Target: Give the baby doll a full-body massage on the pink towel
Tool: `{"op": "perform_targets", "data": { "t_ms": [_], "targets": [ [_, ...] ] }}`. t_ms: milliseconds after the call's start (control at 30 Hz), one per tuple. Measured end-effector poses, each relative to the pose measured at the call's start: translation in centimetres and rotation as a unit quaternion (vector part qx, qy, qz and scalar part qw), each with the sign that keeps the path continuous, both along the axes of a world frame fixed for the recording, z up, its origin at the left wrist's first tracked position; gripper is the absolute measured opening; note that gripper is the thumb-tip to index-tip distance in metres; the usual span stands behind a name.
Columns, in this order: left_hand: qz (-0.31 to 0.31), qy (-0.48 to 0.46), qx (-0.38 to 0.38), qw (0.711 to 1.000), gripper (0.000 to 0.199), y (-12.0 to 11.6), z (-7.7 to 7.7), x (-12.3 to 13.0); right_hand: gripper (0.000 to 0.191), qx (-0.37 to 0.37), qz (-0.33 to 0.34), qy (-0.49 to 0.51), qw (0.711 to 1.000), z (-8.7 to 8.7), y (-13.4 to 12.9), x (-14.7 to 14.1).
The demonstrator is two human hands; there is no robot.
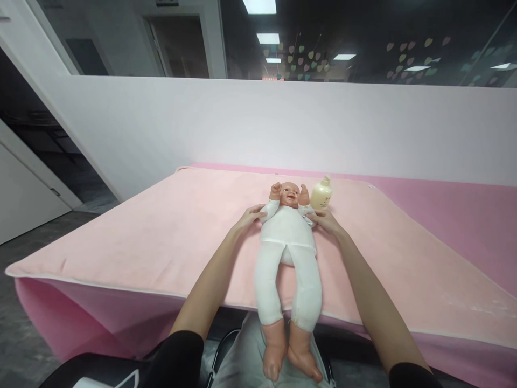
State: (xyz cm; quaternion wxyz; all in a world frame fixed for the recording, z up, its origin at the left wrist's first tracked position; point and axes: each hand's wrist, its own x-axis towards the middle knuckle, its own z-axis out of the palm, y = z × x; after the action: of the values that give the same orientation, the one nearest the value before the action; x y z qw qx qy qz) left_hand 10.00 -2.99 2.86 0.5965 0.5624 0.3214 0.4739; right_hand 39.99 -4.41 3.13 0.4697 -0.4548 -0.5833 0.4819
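Note:
A baby doll (287, 229) with a white cloth body lies face up on the pink cloth (161, 231), its head away from me and its bare feet hanging past the table's front edge, over my lap. Both of its arms are raised beside its head. My left hand (251, 215) is closed round the doll's upper arm on the left side. On the right side, my right hand (324, 220) grips the doll's other upper arm, with the fingertips partly hidden by the sleeve. A pale yellow pump bottle (321, 195) stands just right of the doll's head.
Behind the table rises a white wall (283, 124) with a window above it. Darker pink cloth (452, 215) shows at the right and hangs over the front edge. A white door (28, 188) is at the far left.

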Motion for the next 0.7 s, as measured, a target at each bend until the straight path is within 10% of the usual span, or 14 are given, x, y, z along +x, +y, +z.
{"op": "perform_targets", "data": {
  "t_ms": [700],
  "targets": [
    [0.020,0.030,-0.001,0.999,0.009,0.1,-1.0,-1.0,0.016,0.004,0.058,-0.045,0.997,0.3,-0.9,0.9]
  ]
}}
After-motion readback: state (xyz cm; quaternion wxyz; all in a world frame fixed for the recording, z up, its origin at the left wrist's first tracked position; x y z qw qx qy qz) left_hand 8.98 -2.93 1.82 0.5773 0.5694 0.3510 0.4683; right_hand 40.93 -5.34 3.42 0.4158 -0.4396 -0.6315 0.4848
